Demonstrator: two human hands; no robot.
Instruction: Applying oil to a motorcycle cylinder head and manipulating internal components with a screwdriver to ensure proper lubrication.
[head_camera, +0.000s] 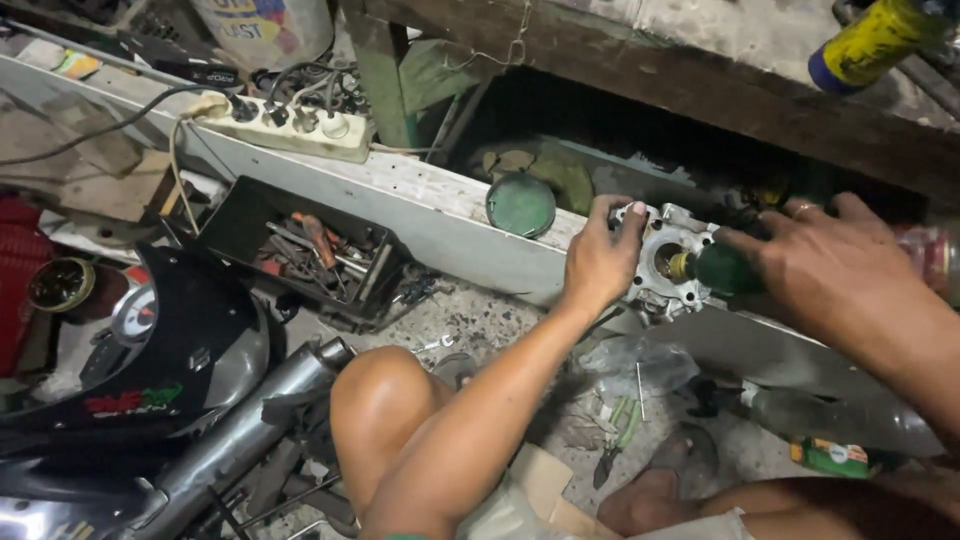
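Cluttered workshop floor surrounds a long grey beam (450, 215), where a metal engine part (668, 262) rests. Left hand (598, 262) closes its grip around the part; right hand (835, 262) clasps a green-handled tool (722, 268) against it.

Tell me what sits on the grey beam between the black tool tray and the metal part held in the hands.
In the head view, a round green lid lies on the grey beam between the black tool tray and the metal part.

metal engine part (668, 262) | grey, round bore | on ledge || screwdriver (715, 268) | green handle | tip in bore
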